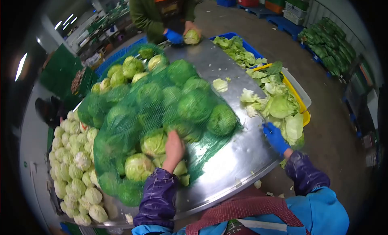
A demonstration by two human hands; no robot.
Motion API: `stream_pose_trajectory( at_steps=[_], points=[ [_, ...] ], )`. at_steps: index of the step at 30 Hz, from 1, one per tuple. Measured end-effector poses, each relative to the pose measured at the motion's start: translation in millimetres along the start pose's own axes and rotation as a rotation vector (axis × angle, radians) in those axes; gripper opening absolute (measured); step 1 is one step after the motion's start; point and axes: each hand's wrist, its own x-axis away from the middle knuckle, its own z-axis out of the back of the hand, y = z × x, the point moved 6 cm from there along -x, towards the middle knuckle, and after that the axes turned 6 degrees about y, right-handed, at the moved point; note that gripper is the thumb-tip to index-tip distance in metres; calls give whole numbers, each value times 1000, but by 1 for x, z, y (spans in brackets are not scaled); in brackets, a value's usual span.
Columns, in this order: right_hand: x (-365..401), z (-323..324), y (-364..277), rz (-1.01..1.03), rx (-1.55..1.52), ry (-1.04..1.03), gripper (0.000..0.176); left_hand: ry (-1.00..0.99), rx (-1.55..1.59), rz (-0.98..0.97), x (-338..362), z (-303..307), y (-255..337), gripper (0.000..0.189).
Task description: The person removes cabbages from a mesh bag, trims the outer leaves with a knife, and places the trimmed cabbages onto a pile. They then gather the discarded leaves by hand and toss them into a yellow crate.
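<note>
My bare left hand (174, 149) reaches in among cabbages at the mouth of a green net bag (202, 162). It touches or is close against a pale cabbage (154, 142); its fingertips are hidden. Another yellowish cabbage (138, 167) lies just left of my wrist, and darker green cabbages (195, 105) show through the mesh ahead. My right hand (276, 139), in a blue glove, is over the table's right edge, beside loose cabbage leaves (294, 128). Its fingers are stretched out, with nothing visible in them.
The metal table (238, 156) carries stray leaf scraps. Trimmed cabbages (74, 170) are piled at the left. A yellow crate (298, 91) and a blue crate (252, 49) hold leaves on the right. Across the table, a person (161, 12) holds a cabbage (192, 36).
</note>
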Motion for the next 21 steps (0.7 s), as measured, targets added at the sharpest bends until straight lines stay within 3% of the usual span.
stream_pose_trajectory(
  at_steps=[2, 4, 6, 8, 9, 10, 12, 14, 16, 17, 18, 19, 20, 21],
  points=[
    [29, -3, -12, -65, -6, -89, 22, 3, -54, 33, -38, 2, -6, 56],
    [47, -3, -7, -69, 44, -143, 19, -217, -119, 116, -77, 22, 10, 58],
    [49, -5, -15, 54, 69, -105, 19, -48, 14, 11, -95, 12, -5, 55],
    [52, -16, 3, -8, 56, -143, 22, -165, 639, 338, -118, -10, -29, 50],
    [55, -22, 10, 42, 52, -133, 23, -67, 986, 496, -125, -3, -8, 42],
    [59, -26, 15, 95, 49, -130, 24, -316, 678, 562, -136, 11, 6, 53],
    [60, -23, 4, 79, 58, -189, 24, -387, 615, 311, -153, 15, 55, 59],
    [52, -20, 3, -56, 149, -185, 23, -866, -245, 53, -152, -51, 12, 64],
    [50, -16, 7, 5, 119, -28, 20, -354, -197, -226, -156, -70, 12, 72],
    [48, -17, 3, -24, 111, -53, 19, -500, -146, -125, -151, -82, 1, 42],
    [49, -16, 1, -60, 110, -81, 17, -648, -82, -19, -145, -94, -8, 27],
    [49, -17, 4, -19, 80, -55, 15, -551, -16, -36, -155, -101, -15, 46],
    [47, -16, 0, -86, 124, -103, 13, -449, 49, -64, -158, -103, -18, 81],
    [48, -18, 4, -64, 114, -96, 13, -426, -84, -65, -147, -71, 18, 62]
  ],
)
